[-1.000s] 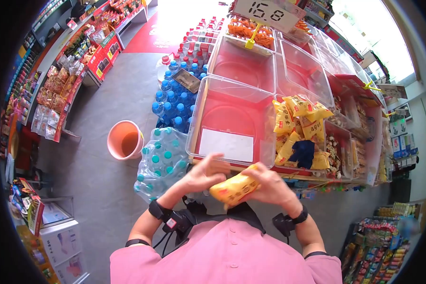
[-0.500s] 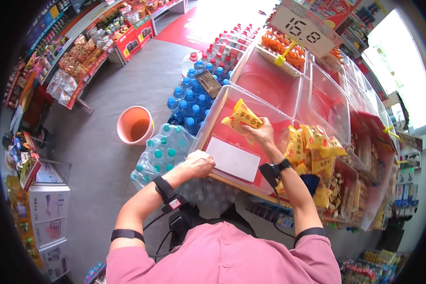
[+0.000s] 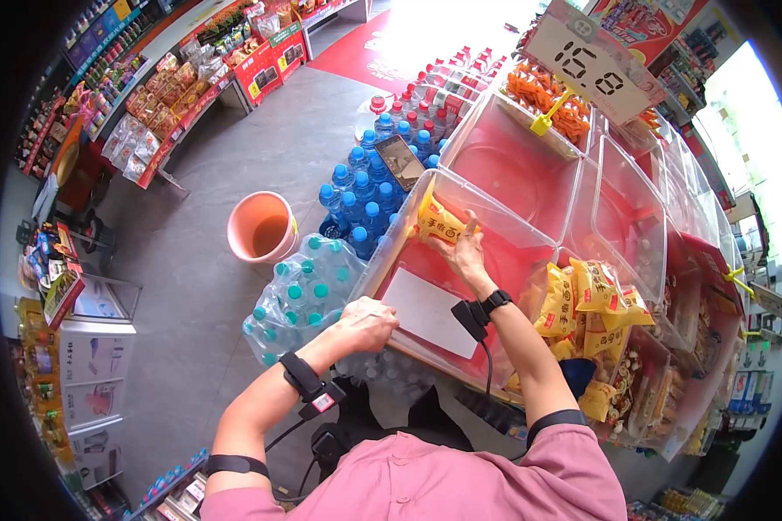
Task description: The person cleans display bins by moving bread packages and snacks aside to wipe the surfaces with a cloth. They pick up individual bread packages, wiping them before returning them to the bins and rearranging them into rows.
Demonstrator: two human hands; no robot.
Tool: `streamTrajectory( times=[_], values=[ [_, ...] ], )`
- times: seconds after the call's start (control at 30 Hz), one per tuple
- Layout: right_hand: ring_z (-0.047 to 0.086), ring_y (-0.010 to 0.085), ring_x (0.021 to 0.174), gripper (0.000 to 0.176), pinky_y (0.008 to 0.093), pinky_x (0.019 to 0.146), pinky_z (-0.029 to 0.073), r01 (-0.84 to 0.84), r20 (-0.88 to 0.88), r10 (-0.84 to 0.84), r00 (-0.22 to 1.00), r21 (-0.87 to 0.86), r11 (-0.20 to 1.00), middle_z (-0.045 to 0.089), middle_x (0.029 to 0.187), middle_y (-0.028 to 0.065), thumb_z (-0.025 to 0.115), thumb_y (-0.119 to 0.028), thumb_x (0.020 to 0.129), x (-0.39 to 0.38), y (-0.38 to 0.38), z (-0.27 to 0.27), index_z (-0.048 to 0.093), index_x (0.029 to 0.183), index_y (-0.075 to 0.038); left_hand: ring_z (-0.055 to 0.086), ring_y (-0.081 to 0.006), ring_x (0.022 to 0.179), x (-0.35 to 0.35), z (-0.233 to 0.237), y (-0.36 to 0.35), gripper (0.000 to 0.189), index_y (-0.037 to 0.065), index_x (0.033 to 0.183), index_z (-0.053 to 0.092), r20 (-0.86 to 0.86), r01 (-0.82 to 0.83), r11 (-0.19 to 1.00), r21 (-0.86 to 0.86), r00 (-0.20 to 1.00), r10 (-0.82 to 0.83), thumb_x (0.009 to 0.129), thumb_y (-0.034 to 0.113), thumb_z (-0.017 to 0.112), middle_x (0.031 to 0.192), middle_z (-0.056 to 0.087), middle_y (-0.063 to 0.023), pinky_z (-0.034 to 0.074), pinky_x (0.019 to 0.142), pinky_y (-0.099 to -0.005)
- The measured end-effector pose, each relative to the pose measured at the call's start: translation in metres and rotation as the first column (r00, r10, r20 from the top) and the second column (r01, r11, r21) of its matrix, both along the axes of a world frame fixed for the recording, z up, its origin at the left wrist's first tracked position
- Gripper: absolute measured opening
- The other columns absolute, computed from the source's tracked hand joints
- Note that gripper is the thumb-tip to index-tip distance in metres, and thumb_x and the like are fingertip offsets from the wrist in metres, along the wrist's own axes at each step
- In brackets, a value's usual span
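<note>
My right hand (image 3: 462, 258) reaches into a clear plastic bin (image 3: 504, 215) with a red bottom. Its thumb and a raised finger lie around a yellow bread packet (image 3: 441, 226) in the bin's far left corner. Part of the grip is hidden by the packet. Closed at the bin's near left corner, my left hand (image 3: 369, 325) appears to hold the rim, though its fingertips are hidden. A white rectangular sheet or board (image 3: 433, 311) lies in the bin between both hands. More yellow bread packets (image 3: 593, 300) are heaped to the right.
Blue-capped water bottles (image 3: 365, 195) stand left of the bin, with a phone (image 3: 398, 162) lying on them. Wrapped green-capped bottles (image 3: 300, 291) sit nearer. A pink bucket (image 3: 262, 227) stands on the floor. A price sign (image 3: 586, 62) rises above the bins.
My right hand has lowered the bread packet leftward into the bin's far corner. My left hand stays at the bin's edge. The whole view has shifted slightly.
</note>
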State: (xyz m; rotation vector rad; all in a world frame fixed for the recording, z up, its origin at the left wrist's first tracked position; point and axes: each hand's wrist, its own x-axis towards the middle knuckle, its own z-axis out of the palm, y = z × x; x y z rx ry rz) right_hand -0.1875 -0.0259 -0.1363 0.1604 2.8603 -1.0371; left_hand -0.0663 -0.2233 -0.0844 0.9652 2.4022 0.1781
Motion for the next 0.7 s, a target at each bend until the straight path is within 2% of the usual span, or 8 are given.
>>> streamTrajectory(
  times=[0.17, 0.23, 0.27, 0.37, 0.47, 0.53, 0.57, 0.7],
  values=[
    [0.052, 0.0462, 0.100, 0.085, 0.0487, 0.081, 0.049, 0.004, 0.086, -0.025, 0.996, 0.239, 0.971, 0.040, 0.116, 0.0286, 0.074, -0.031, 0.073, 0.006, -0.006, -0.001, 0.017, 0.134, -0.019, 0.062, -0.0238, 0.086, 0.001, -0.001, -0.002, 0.017, 0.011, 0.081, 0.067, -0.025, -0.020, 0.999, 0.039, 0.999, 0.021, 0.069, 0.015, 0.056, 0.085, 0.063, -0.0057, 0.051, 0.072, -0.0356],
    [0.052, 0.0421, 0.101, 0.069, 0.0474, 0.080, 0.050, -0.024, -0.116, 0.098, 0.988, 0.518, 0.855, 0.041, 0.118, 0.0246, 0.070, -0.026, 0.076, 0.012, -0.015, 0.004, 0.031, 0.130, -0.014, 0.063, -0.0240, 0.085, 0.001, -0.001, -0.001, 0.017, 0.011, 0.081, 0.067, -0.021, -0.029, 0.998, 0.051, 0.999, 0.030, 0.069, 0.015, 0.056, 0.085, 0.063, -0.0055, 0.051, 0.072, -0.0357],
    [0.052, 0.0421, 0.101, 0.069, 0.0474, 0.080, 0.050, -0.019, -0.118, 0.095, 0.988, 0.520, 0.854, 0.041, 0.118, 0.0246, 0.070, -0.026, 0.076, 0.008, -0.015, -0.007, 0.031, 0.130, -0.014, 0.063, -0.0240, 0.085, 0.002, -0.002, -0.001, 0.017, 0.011, 0.081, 0.067, -0.024, -0.026, 0.998, 0.054, 0.999, 0.027, 0.069, 0.015, 0.056, 0.085, 0.063, -0.0055, 0.051, 0.072, -0.0357],
    [0.052, 0.0376, 0.104, 0.034, 0.0478, 0.083, 0.048, -0.176, -0.120, 0.230, 0.966, 0.350, 0.920, 0.043, 0.120, 0.0214, 0.052, -0.017, 0.086, -0.010, -0.013, -0.033, 0.047, 0.117, -0.007, 0.063, -0.0236, 0.085, 0.002, -0.005, -0.001, 0.016, 0.012, 0.081, 0.067, -0.042, -0.035, 0.999, 0.032, 0.998, 0.037, 0.069, 0.015, 0.056, 0.084, 0.064, -0.0051, 0.051, 0.071, -0.0358],
    [0.052, 0.0404, 0.101, 0.036, 0.0456, 0.083, 0.047, -0.104, -0.047, 0.109, 0.993, 0.097, 0.990, 0.048, 0.110, 0.0238, 0.056, -0.009, 0.079, -0.021, -0.011, -0.034, 0.048, 0.113, -0.004, 0.063, -0.0225, 0.085, 0.003, -0.001, 0.001, 0.016, 0.013, 0.079, 0.067, -0.047, -0.010, 0.999, 0.051, 0.999, 0.013, 0.067, 0.016, 0.057, 0.083, 0.064, -0.0044, 0.051, 0.071, -0.0358],
    [0.053, 0.0410, 0.100, 0.037, 0.0454, 0.083, 0.047, -0.298, -0.044, 0.320, 0.946, 0.268, 0.916, 0.051, 0.108, 0.0251, 0.061, -0.013, 0.078, -0.014, 0.000, -0.019, 0.049, 0.110, -0.001, 0.063, -0.0223, 0.084, 0.004, -0.002, -0.001, 0.016, 0.015, 0.079, 0.068, -0.069, -0.079, 0.996, 0.052, 0.994, 0.082, 0.066, 0.016, 0.057, 0.083, 0.064, -0.0039, 0.051, 0.072, -0.0360],
    [0.053, 0.0404, 0.101, 0.041, 0.0443, 0.085, 0.046, -0.359, 0.040, 0.361, 0.932, 0.238, 0.902, 0.052, 0.108, 0.0257, 0.065, -0.018, 0.076, -0.003, 0.000, 0.020, 0.049, 0.109, 0.000, 0.063, -0.0230, 0.084, 0.005, -0.005, -0.002, 0.017, 0.015, 0.079, 0.068, -0.104, -0.065, 0.993, 0.094, 0.992, 0.075, 0.066, 0.016, 0.056, 0.084, 0.065, -0.0037, 0.051, 0.072, -0.0365],
    [0.052, 0.0359, 0.108, 0.045, 0.0403, 0.090, 0.045, -0.465, -0.153, 0.503, 0.851, 0.225, 0.856, 0.055, 0.110, 0.0189, 0.070, -0.015, 0.071, 0.040, 0.048, 0.129, 0.054, 0.111, -0.001, 0.064, -0.0255, 0.087, 0.006, 0.003, 0.000, 0.020, 0.014, 0.083, 0.069, -0.094, -0.079, 0.994, 0.075, 0.992, 0.086, 0.067, 0.015, 0.056, 0.087, 0.066, -0.0064, 0.051, 0.073, -0.0374]
  ],
)
